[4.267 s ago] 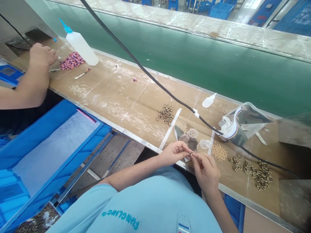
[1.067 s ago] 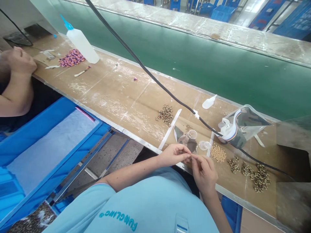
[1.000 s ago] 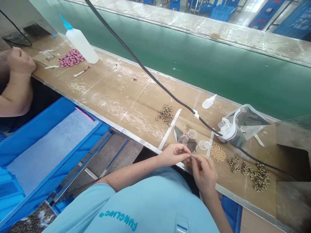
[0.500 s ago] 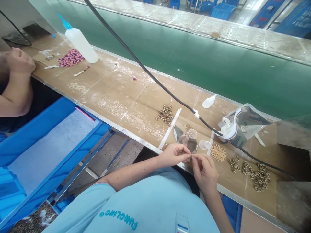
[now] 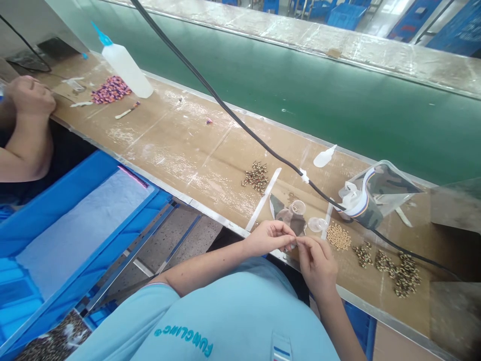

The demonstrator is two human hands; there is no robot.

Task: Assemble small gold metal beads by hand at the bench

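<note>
My left hand (image 5: 269, 237) and my right hand (image 5: 317, 260) meet fingertip to fingertip over the table's near edge. Both are closed in a pinch, and whatever sits between them is too small to name. Just beyond lies a camouflage-patterned cloth or pouch (image 5: 280, 213) with a small clear round cup (image 5: 298, 207) on it. A second shallow clear dish (image 5: 316, 224) stands beside it. To the right of my hands is a pile of small tan beads (image 5: 338, 236). Farther right lie heaps of small dark and gold pieces (image 5: 407, 276); a similar heap (image 5: 255, 178) lies beyond my left hand.
A black cable (image 5: 225, 105) hangs diagonally across the view. At right is an open camouflage zip bag (image 5: 370, 200); a small white bottle (image 5: 324, 156) lies behind. A co-worker's hands (image 5: 32, 95), a large white bottle (image 5: 127, 70) and pink-orange pieces (image 5: 111, 90) are at far left. Blue crates (image 5: 93, 175) stand below.
Both hands stay pinched together at nearly the same spot, with only a slight shift of the fingers. The things on the table have not moved.
</note>
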